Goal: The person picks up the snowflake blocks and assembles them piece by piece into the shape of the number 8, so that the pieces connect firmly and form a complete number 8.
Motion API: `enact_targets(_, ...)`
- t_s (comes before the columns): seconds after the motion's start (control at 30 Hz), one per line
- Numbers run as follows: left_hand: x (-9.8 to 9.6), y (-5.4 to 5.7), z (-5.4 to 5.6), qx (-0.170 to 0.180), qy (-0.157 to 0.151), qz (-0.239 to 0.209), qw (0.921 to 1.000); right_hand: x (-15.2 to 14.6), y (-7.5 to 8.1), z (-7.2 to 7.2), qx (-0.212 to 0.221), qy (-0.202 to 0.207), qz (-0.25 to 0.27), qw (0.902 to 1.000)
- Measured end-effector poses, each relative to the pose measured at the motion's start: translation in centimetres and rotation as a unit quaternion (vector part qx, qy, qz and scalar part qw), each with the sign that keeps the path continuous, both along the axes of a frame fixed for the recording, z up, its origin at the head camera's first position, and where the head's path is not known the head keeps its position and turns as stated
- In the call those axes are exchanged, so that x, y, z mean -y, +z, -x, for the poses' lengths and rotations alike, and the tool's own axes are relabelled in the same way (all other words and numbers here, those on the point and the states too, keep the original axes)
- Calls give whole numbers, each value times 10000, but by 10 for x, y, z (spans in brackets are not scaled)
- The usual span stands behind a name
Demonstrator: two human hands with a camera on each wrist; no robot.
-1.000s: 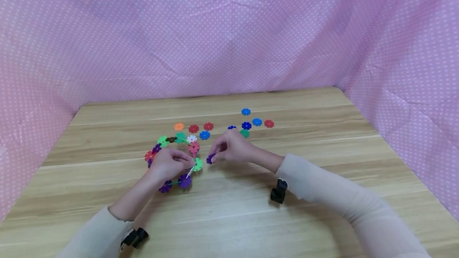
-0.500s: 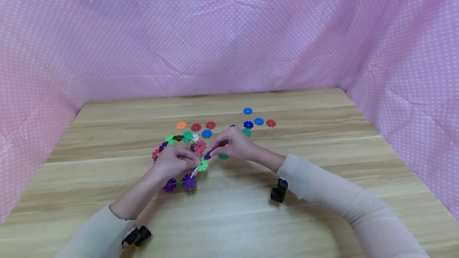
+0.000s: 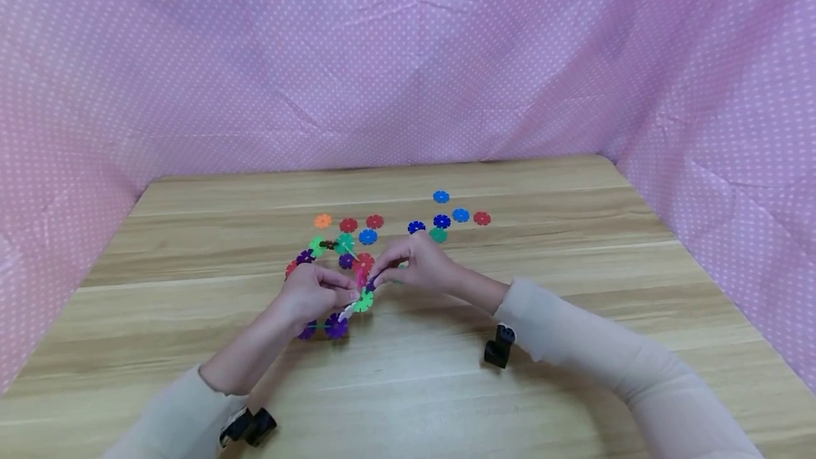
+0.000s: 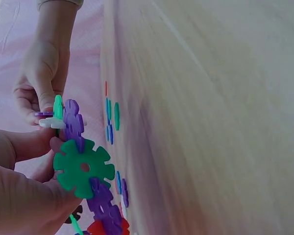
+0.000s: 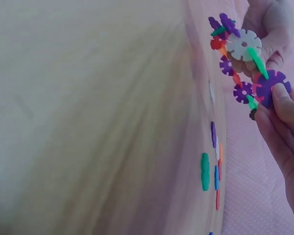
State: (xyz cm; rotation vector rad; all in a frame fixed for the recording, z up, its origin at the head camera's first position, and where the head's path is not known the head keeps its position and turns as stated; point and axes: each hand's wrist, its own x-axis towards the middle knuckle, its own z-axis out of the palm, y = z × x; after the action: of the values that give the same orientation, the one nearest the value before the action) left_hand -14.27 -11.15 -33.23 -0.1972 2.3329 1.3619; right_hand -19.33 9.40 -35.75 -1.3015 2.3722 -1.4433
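My left hand [image 3: 315,296] grips a linked chain of notched plastic discs in purple, green, red, white and other colours. In the left wrist view, a dark green disc [image 4: 68,169] of this chain stands right by the fingers, between two purple ones. Between thumb and fingers, my right hand [image 3: 421,264] pinches a purple snowflake disc [image 5: 269,88]. That disc meets the edge of the chain's light green disc [image 3: 364,301], which is joined to a white disc [image 5: 244,45]. Part of the chain is hidden behind my left hand.
Loose discs lie flat farther back on the wooden table [image 3: 542,232]: an orange disc [image 3: 323,220], a red disc [image 3: 482,218], a blue disc [image 3: 441,196] and several more. A pink dotted cloth [image 3: 408,76] hangs behind and at the sides.
My right hand has brought the purple disc from a gap beside the chain up to its light green disc. My left hand has shifted the chain slightly right.
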Motion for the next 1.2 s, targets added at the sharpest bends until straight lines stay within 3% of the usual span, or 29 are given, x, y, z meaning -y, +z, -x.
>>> enact_targets(0.1, -1, -1, 0, -4, -5, -1, 10000, -1, -4, -4, -138, -91, 25, 9999)
enact_targets(0.3, -1, 0, 1, -47, -103, -4, 9999, -3, -6, -6, 2, -118, 162, 9998)
enact_targets(0.5, 0, 4, 5, -382, -119, 107, 9991, -4, -3, 1, 100, -182, 245, 9995)
enact_targets(0.73, 4, 7, 9, -325, -45, 186, 9993, -8, 3, 14, 260, -504, -53, 9984)
enact_targets(0.9, 9, 7, 9, -293, 27, 224, 9993, -14, 4, 25, 424, -940, -1008, 9895)
enact_targets(1.07, 11, 6, 9, -213, 88, 180, 9996, -16, -2, 31, 614, -955, -2374, 9647)
enact_targets(1.2, 11, 4, 7, -212, 38, 132, 9997, -14, -6, 31, 623, -890, -2693, 9569)
